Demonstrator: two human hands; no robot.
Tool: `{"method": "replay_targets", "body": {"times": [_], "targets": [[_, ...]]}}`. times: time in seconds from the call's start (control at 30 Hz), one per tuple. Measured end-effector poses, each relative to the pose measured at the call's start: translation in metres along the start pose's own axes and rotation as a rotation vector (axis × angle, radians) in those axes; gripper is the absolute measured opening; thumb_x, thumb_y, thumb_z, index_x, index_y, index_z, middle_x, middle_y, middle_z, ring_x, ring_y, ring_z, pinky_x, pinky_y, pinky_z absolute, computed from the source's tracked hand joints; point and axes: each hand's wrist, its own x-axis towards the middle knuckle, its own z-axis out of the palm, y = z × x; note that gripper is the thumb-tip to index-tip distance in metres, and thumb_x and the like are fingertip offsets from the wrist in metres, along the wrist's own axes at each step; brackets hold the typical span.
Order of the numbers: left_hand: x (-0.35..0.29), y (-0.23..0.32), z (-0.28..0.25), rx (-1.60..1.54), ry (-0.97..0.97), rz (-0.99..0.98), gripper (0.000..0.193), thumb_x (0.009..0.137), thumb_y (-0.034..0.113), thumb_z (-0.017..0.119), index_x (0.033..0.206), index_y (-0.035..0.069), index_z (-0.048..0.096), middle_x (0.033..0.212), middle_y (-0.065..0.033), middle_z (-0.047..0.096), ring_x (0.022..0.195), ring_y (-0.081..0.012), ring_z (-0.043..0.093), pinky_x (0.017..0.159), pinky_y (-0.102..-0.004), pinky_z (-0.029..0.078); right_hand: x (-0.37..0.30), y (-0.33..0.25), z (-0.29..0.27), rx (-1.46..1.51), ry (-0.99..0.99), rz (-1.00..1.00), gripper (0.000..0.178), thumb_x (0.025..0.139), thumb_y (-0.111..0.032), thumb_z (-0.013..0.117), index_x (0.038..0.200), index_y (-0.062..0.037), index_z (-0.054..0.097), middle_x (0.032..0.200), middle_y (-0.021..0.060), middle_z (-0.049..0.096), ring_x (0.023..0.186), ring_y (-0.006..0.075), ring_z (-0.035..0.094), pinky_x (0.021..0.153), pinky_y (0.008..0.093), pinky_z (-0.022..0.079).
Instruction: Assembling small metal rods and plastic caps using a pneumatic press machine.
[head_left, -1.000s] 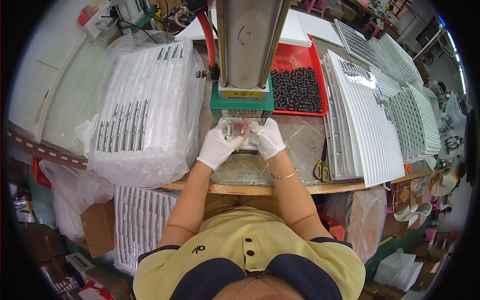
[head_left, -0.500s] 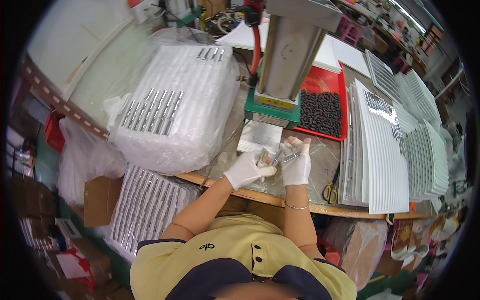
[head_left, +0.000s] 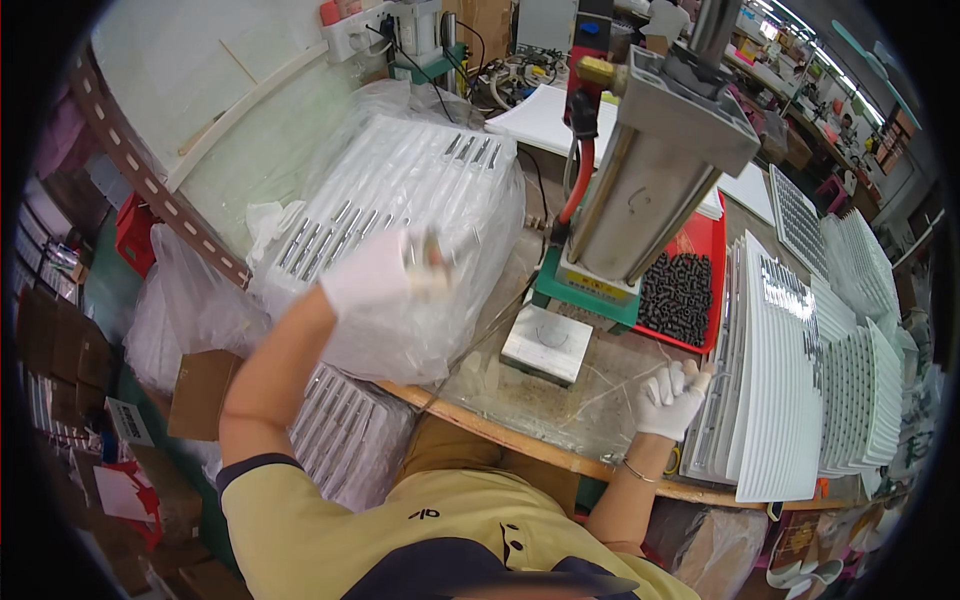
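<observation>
Wrapped stack [head_left: 425, 195] lies below left hand [head_left: 378, 274] (blurred).

LEFT HAND [head_left: 370, 278]: gloved, left of the press [head_left: 640, 190], fingers [head_left: 428, 283] motion-blurred | LEFT FOREARM [head_left: 280, 368]: slanting toward the press | RIGHT HAND [head_left: 668, 405]: gloved, right of the press, nearer the torso [head_left: 430, 540], fingers curled

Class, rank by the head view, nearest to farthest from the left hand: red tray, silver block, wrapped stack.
1. Wrapped stack: left, partly behind the left hand.
2. Silver block: middle, near the press.
3. Red tray: right of the press.
</observation>
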Motion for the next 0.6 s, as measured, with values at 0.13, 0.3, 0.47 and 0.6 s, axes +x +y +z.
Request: {"method": "replay_targets", "body": {"times": [0.13, 0.3, 0.47, 0.6], "targets": [[0.136, -0.027, -0.071, 0.351, 0.267, -0.059, 0.029, 0.066, 0.027, 0.072, 0.08, 0.002, 0.067, 0.069, -0.0092, 0.064, 0.062, -0.0175, 0.058, 0.06, -0.0301, 0.046, -0.007, 0.003, -0.014, -0.026, 0.177, -0.033, 0.049, 0.098, -0.047, 0.034, 0.078, -0.0103, 0.061, 0.048, -0.0034, 0.032, 0.035, 0.0085, 0.024, 0.031, 0.0236, 0.021], [0.268, -0.082, -0.093, 0.582, 0.05, -0.2, 0.039, 0.059, 0.033, 0.076, 0.08, 0.001, 0.068, 0.071, -0.009, 0.064, 0.06, -0.0195, 0.056, 0.057, -0.0331, 0.046, -0.017, -0.004, -0.033, -0.111, 0.22, -0.091, 0.044, 0.099, -0.044, 0.036, 0.081, -0.0113, 0.059, 0.048, -0.0035, 0.032, 0.034, 0.0081, 0.025, 0.031, 0.0225, 0.021], [0.288, -0.095, -0.106, 0.795, -0.111, -0.19, 0.054, 0.072, 0.057, 0.062, 0.086, 0.006, 0.07, 0.077, -0.0117, 0.067, 0.069, -0.0277, 0.062, 0.064, -0.0381, 0.049, -0.02, -0.017, -0.021, -0.182, 0.341, -0.218, 0.041, 0.099, -0.042, 0.036, 0.082, -0.0115, 0.058, 0.048, -0.0029, 0.034, 0.034, 0.0082, 0.025, 0.03, 0.0228, 0.019], [0.293, -0.086, -0.104, 0.843, 0.003, -0.285, 0.075, 0.067, 0.064, 0.061, 0.105, -0.001, 0.065, 0.098, -0.0176, 0.067, 0.087, -0.0318, 0.063, 0.078, -0.0403, 0.048, -0.014, -0.018, -0.022, -0.195, 0.36, -0.224, 0.039, 0.099, -0.04, 0.038, 0.082, -0.0114, 0.059, 0.049, -0.0028, 0.035, 0.034, 0.008, 0.025, 0.03, 0.0228, 0.019]]}}
